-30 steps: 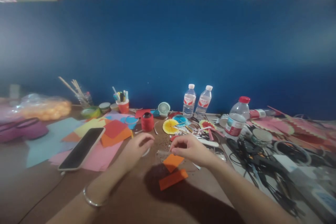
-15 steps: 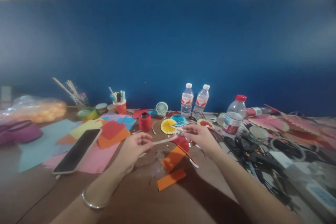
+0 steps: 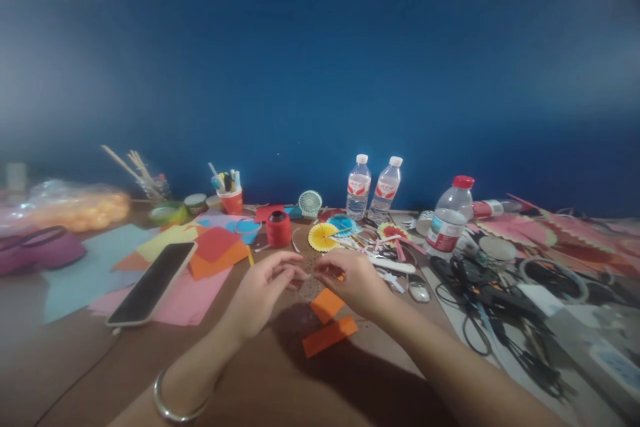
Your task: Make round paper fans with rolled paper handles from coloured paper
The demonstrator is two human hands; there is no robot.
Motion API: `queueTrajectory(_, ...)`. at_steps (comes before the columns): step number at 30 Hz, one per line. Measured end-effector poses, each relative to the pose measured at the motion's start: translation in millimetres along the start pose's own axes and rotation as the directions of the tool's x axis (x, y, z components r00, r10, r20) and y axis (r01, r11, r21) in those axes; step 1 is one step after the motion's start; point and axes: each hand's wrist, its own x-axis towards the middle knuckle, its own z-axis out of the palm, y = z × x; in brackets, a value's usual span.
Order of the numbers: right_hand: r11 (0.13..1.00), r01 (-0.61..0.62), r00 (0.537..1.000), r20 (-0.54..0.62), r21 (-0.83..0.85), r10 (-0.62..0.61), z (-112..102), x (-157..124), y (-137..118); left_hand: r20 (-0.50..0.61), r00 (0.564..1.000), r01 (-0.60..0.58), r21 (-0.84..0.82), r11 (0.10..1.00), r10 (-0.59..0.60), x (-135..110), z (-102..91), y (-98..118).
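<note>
Fingertip to fingertip, my left hand [image 3: 267, 287] and my right hand [image 3: 353, 282] almost meet above the brown table. My left hand is closed in a pinch, and a small end of a thin pale strip seems to show at its fingertips. The fingers of my right hand are curled and pressed together; what lies between them is hidden. Below the hands are a folded orange paper piece [image 3: 327, 305] and an orange paper strip [image 3: 330, 337]. A yellow pleated paper rosette [image 3: 323, 237] and a blue rosette [image 3: 343, 224] lie just beyond. A red thread spool [image 3: 279, 229] stands behind my left hand.
A phone [image 3: 153, 283] rests on coloured paper sheets [image 3: 200, 293] at left. Behind are a pen cup [image 3: 231, 201], a small fan [image 3: 310, 203] and two water bottles [image 3: 358, 187]. A red-capped bottle [image 3: 449, 220], a mouse [image 3: 419, 291] and tangled black cables [image 3: 493, 300] occupy the right.
My hands have come together from farther apart, the right moving left and down. The pale strip that stretched out from my left hand is now mostly hidden between them.
</note>
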Motion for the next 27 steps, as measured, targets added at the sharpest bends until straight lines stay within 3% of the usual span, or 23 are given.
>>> queueTrajectory(4, 0.998, 0.047, 0.999, 0.012, -0.047, -0.047, 5, 2, 0, -0.005, 1.000, 0.008, -0.030, 1.000, -0.008, -2, -5.4, -4)
queueTrajectory(11, 0.993, 0.101, 0.993, -0.056, -0.064, -0.105, 19, 2, -3, -0.108, 0.989, 0.080, -0.148, 0.986, -0.097, -3, -12.2, -15)
queueTrajectory(13, 0.996, 0.075, 0.993, -0.087, -0.047, -0.079, 19, 1, -2, -0.205, 0.976, 0.063, -0.068, 0.996, -0.076, -4, -14.4, -21)
queueTrajectory(15, 1.000, -0.001, 0.992, -0.130, -0.004, 0.001, 15, 1, -1, -0.282, 0.959, 0.054, 0.138, 0.989, -0.013, -8, -13.0, -28)
queueTrajectory(16, 0.998, -0.045, 0.987, -0.151, 0.033, 0.049, 12, 2, 1, -0.262, 0.965, 0.053, 0.273, 0.960, 0.021, -11, -10.1, -31)
queueTrajectory(18, 0.988, -0.113, 0.970, -0.203, 0.109, 0.134, 8, 3, 3, -0.031, 0.999, 0.006, 0.514, 0.858, 0.012, -18, -0.1, -39)
queueTrajectory(20, 0.978, -0.135, 0.950, -0.259, 0.156, 0.173, 6, 5, 4, 0.124, 0.992, -0.062, 0.636, 0.769, -0.022, -24, 13.0, -46)
queueTrajectory(23, 0.977, -0.121, 0.937, -0.304, 0.176, 0.171, 6, 7, 4, 0.175, 0.983, -0.084, 0.675, 0.733, -0.048, -30, 29.5, -56)
queueTrajectory(27, 0.955, -0.191, 0.943, -0.228, 0.227, 0.243, 11, 7, 4, 0.213, 0.976, -0.121, 0.688, 0.716, -0.039, -31, 37.0, -63)
